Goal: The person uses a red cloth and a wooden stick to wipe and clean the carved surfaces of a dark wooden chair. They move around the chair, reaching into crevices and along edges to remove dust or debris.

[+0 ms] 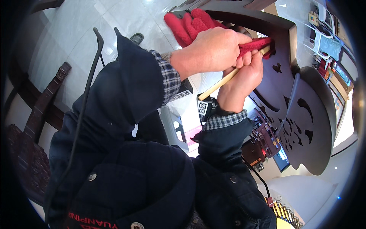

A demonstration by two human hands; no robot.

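Observation:
My left hand [208, 51], back upward, presses fingers on a red plush cloth [187, 27], which bunches behind the knuckles and runs forward under the fingertips. Below it, my right hand [243, 78] grips a thin pale wooden stick [218, 86] between thumb and curled fingers. The stick's far end lies against the cloth, at the edge of a dark wooden openwork panel [271, 94]. Exactly how the cloth meets the wood there is hidden by the fingers. A black device with a printed code [203, 108] sits at my right wrist.
The panel's thick curved frame [293, 43] rises to the right, with several cut-out shapes below. Carved dark wood furniture [45, 100] stands at left, near a dark cable [85, 94]. A grey plastic stool [171, 123] is below my arms. White chairs [320, 43] stand farther right.

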